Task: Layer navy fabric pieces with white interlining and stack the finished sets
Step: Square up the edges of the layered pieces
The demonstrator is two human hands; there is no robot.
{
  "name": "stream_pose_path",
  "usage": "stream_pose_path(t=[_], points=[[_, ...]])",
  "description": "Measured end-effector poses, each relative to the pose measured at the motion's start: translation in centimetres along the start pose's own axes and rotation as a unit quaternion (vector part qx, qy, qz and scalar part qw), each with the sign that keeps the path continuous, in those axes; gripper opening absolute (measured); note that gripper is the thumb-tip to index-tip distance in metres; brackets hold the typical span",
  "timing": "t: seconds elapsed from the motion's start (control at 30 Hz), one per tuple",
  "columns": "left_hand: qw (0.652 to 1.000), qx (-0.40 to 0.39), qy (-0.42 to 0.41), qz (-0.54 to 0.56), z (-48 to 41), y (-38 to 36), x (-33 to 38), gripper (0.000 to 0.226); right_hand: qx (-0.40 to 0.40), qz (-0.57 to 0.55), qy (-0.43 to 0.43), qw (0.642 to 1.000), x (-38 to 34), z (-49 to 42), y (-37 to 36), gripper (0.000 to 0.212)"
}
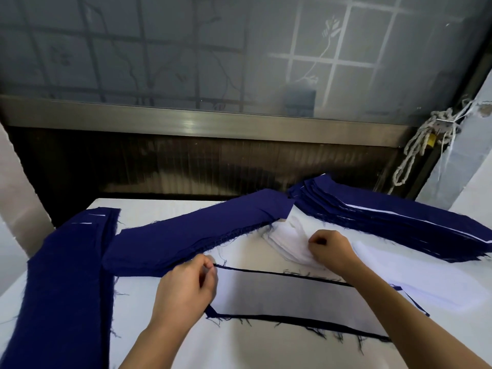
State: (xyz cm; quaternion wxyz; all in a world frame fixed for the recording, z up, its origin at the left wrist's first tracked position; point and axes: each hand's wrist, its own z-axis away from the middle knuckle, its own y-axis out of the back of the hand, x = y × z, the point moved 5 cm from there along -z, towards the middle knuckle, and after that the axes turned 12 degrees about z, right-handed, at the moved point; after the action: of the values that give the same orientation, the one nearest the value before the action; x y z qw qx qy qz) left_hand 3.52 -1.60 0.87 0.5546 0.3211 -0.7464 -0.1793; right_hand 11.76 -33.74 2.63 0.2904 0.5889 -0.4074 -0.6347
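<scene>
A navy piece covered by white interlining [287, 296] lies flat in front of me, only its dark frayed edges showing. My left hand [186, 286] pinches the left end of this set with curled fingers. My right hand [328, 249] has its fingers curled on a small pile of white interlining pieces [290, 242]. A pile of plain navy pieces [191, 235] lies slanted beyond my left hand. A tall stack of layered navy and white sets [394, 222] sits at the right.
A long stack of navy fabric [66, 283] runs down the left side of the white table [253, 350]. A loose white piece [415, 278] lies right of my right forearm. Behind the table are a dark panel and a frosted window [239, 49]; rope [418, 145] hangs at right.
</scene>
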Motion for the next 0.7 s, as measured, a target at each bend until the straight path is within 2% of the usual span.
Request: stream_pose_path(t=[0.23, 0.4, 0.57, 0.63, 0.7], points=[[1.000, 0.000, 0.003, 0.010, -0.1, 0.1, -0.2, 0.019, -0.023, -0.158, -0.056, 0.986, 1.0, -0.2, 0.2, 0.017], [1.000, 0.007, -0.009, 0.026, -0.1, 0.1, 0.1, 0.020, -0.014, -0.181, -0.050, 0.982, 0.4, 0.3, 1.0, 0.019], [0.994, 0.017, -0.041, 0.100, 0.0, 0.1, 0.8, 0.021, 0.021, -0.010, 0.092, 0.995, -3.1, 3.2, 1.4, 0.013], [0.993, 0.006, -0.047, 0.107, 0.0, -0.3, 0.7, 0.030, 0.065, 0.088, 0.153, 0.982, -4.5, 4.1, 0.6, 0.011], [0.994, -0.006, -0.044, 0.101, -0.1, -0.6, 0.4, 0.035, 0.100, 0.151, 0.165, 0.970, -4.8, 3.8, 0.1, 0.006]])
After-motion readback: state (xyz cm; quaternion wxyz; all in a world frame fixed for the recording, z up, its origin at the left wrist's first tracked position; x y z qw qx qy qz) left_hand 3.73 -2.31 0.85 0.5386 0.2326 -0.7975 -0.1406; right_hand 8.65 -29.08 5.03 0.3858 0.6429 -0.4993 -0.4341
